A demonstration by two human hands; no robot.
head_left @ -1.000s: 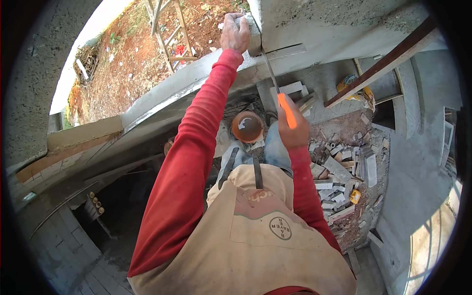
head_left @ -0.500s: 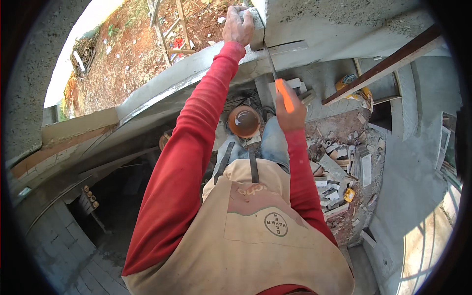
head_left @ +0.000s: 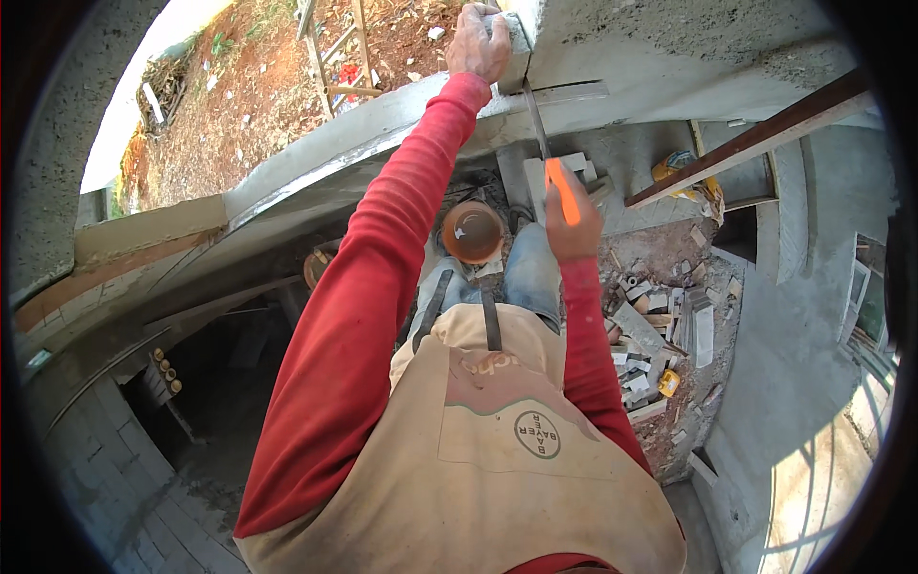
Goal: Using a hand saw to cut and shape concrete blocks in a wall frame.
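My left hand [head_left: 479,44] reaches up to the wall ledge, its dusty fingers bent over a grey block [head_left: 517,55] at the edge of the opening. In my right hand [head_left: 576,226] is an orange-handled tool [head_left: 562,191] with a long, narrow metal blade. The blade points away from me, its far end at the block's lower right corner, beside a dark vertical joint. I cannot tell whether the blade's edge has teeth. A thin flat strip [head_left: 571,92] lies along the wall just right of that end.
Below me stands an orange-rimmed bucket [head_left: 474,232] near my legs. Broken blocks and scraps [head_left: 660,330] cover the ground at right. A slanted brown beam [head_left: 755,137] crosses the upper right, near a yellow bag [head_left: 675,165]. Wooden posts [head_left: 316,57] stand on red soil outside.
My right hand and the tool have drawn slightly back toward me. My left hand stays at the block. The whole view has shifted a little.
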